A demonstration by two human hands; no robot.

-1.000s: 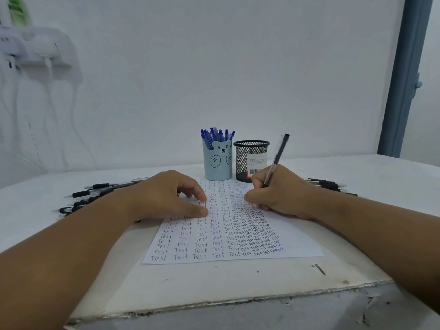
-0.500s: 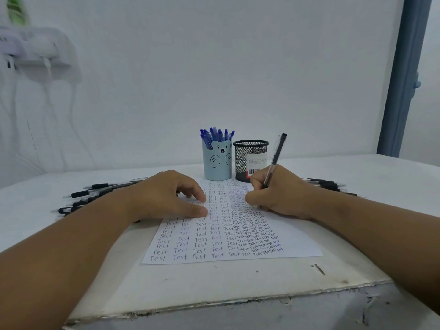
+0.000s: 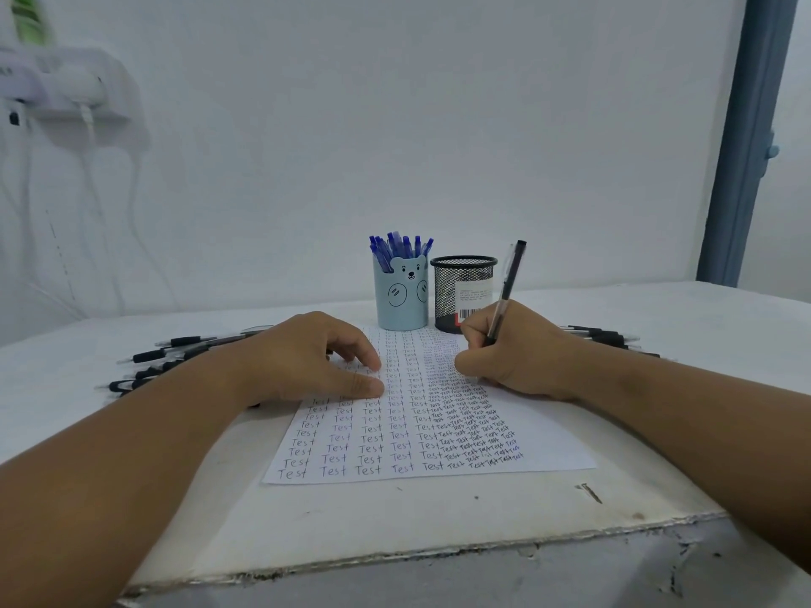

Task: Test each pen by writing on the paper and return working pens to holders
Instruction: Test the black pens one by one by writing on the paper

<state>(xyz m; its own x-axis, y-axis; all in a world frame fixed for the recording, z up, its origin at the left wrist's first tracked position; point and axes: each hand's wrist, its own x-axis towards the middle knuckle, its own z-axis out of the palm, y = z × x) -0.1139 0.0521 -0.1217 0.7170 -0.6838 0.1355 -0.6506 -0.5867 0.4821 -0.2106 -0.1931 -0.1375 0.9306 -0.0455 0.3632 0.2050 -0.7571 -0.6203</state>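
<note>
The paper [image 3: 421,432] lies on the table [image 3: 395,528]. Behind it stand two holders, bear cup [image 3: 400,296] left of mesh cup [image 3: 461,291]. Loose pens lie left [image 3: 175,357] and right [image 3: 601,335] of the paper.

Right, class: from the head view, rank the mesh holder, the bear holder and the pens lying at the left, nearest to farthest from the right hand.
Measured from the right hand:
1. Mesh holder, just behind the hand.
2. Bear holder, left of the mesh holder.
3. Pens lying at the left, beyond the left hand.
</note>
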